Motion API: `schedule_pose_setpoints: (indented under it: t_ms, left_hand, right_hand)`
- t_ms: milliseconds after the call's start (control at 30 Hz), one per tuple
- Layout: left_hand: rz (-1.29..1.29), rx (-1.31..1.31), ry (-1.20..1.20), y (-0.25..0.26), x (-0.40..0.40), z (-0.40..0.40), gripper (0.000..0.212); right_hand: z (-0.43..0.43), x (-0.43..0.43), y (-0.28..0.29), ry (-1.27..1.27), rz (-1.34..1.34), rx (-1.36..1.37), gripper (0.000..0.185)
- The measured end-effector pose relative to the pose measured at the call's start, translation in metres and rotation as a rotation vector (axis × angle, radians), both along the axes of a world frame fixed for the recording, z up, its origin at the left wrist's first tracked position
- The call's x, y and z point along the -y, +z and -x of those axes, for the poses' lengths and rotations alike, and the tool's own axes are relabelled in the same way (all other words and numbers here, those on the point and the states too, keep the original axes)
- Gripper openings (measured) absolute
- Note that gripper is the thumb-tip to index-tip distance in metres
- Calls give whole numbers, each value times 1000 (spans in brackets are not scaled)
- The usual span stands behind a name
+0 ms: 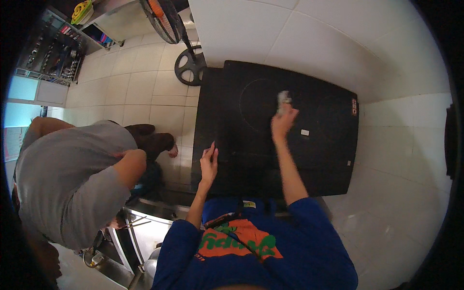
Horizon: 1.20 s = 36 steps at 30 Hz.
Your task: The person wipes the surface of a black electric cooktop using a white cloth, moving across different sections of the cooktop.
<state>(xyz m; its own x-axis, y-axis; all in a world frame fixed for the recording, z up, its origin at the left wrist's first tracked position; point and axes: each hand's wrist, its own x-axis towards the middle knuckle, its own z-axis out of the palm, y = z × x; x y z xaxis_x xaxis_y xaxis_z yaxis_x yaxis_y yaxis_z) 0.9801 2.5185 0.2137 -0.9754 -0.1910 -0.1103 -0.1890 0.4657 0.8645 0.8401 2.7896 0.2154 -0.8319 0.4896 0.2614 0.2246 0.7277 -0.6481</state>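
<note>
Before me stretches a large flat black surface [232, 98] with a faint circle marked on it. My right hand [284, 123] is over its middle, holding a blurred, whitish-grey crumpled wad [284, 97], perhaps cloth or paper. Just right of that hand lies a small white rectangular piece [305, 132]. Near the surface's left edge, my left hand [208, 165] has its fingers extended and shows nothing in its grasp. Whether its fingertips touch the black surface is unclear.
A white wall [246, 32] borders the surface's far side. Beyond its left edge stands a pedestal fan [188, 69] on the tiled floor [127, 87]. Another person in a grey shirt [72, 174] bends at my left, beside metal kitchen fixtures [145, 228]. Shelving [50, 50] stands farther back.
</note>
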Motion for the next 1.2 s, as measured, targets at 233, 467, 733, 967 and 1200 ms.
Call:
schedule_pose_setpoints:
  t_ms: [233, 467, 733, 967, 1200]
  left_hand:
    - [18, -77, -74, -13, 4, 1, 33]
    - [-48, -47, -48, -11, 8, -4, 34]
    - [-31, -50, -79, -4, 1, 2, 35]
    - [3, -24, -93, -3, 6, 1, 36]
    - [35, -26, -145, 0, 6, 1, 38]
  right_hand:
    - [-108, 145, 13, 649, 78, 138, 55]
    - [-157, 5, 36, 726, -46, 63, 37]
    - [-136, -247, 23, -263, 174, 90, 41]
    - [-45, -120, -18, -310, -187, -10, 44]
    - [-38, 95, 17, 281, 153, -76, 41]
